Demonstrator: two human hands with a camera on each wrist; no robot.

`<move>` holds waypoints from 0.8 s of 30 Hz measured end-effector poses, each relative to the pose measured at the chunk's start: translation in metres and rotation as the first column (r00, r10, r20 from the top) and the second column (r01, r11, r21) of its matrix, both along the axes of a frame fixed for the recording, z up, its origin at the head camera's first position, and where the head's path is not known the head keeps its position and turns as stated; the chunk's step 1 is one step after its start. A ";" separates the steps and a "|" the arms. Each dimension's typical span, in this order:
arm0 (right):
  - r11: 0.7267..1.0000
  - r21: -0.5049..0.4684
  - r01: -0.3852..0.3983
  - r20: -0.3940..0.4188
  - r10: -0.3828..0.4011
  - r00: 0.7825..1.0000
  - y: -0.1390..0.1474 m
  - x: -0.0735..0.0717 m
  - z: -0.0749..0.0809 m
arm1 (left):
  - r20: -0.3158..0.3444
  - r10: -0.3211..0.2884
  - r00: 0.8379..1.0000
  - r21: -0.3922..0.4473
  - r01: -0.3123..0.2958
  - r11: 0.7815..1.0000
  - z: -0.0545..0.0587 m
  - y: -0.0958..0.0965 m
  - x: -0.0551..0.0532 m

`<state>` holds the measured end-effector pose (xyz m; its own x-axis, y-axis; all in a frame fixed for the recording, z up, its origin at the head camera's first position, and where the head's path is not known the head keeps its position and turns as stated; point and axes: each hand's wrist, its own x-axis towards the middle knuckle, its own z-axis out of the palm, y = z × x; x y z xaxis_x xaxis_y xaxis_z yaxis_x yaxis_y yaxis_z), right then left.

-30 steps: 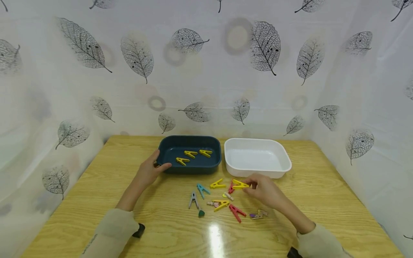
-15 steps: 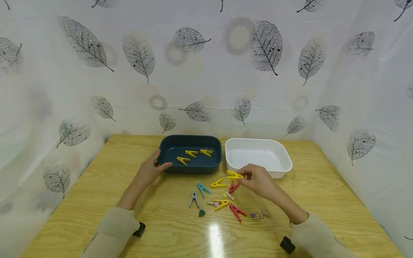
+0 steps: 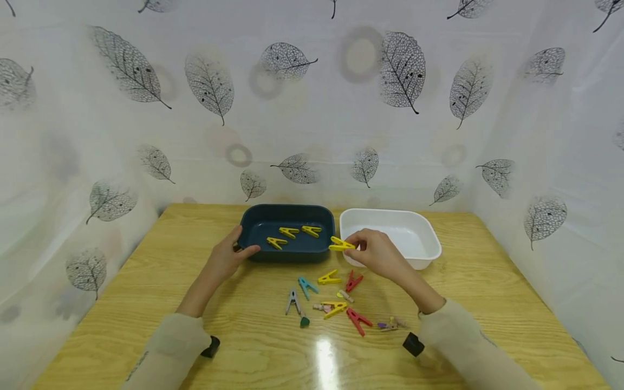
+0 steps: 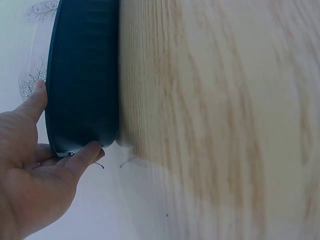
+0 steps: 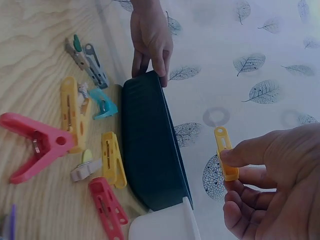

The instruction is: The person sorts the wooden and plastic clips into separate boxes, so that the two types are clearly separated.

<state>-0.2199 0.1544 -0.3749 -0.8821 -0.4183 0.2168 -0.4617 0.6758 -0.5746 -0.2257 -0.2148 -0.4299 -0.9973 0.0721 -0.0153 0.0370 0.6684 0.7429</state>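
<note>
My right hand (image 3: 377,252) pinches a yellow clothespin (image 3: 342,244) between thumb and fingers, above the gap where the two basins meet. The right wrist view shows the pinched clothespin (image 5: 225,152) held upright. My left hand (image 3: 226,260) grips the left end of the dark blue basin (image 3: 287,257), thumb at the front rim and fingers round the end. In the left wrist view that hand (image 4: 45,170) holds the basin's corner. Inside the dark basin lie three yellow clothespins (image 3: 288,232). The white basin (image 3: 414,262) stands to its right, partly covered by my right hand.
In front of the basins lie yellow clothespins (image 3: 329,277), red clothespins (image 3: 358,321), a blue one (image 3: 307,287) and a grey one (image 3: 293,301). Small wooden clips (image 3: 346,296) are mixed in, some (image 3: 390,325) near my right sleeve. A leaf-patterned curtain (image 3: 312,108) encloses the wooden table (image 3: 244,346).
My right hand has lifted the yellow clothespin from over the loose pile, carrying it up and left toward the dark basin. My left hand has kept its place.
</note>
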 end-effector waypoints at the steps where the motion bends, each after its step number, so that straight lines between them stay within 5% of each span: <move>1: 1.000 -0.001 0.001 -0.001 -0.001 1.000 -0.002 -0.002 0.001 | -0.002 0.002 1.000 0.000 -0.002 1.000 0.000 0.000 0.000; 24: 0.999 0.036 -0.004 -0.009 0.004 1.000 -0.048 -0.049 0.006 | -0.028 0.001 1.000 -0.010 -0.001 1.000 -0.003 -0.002 -0.001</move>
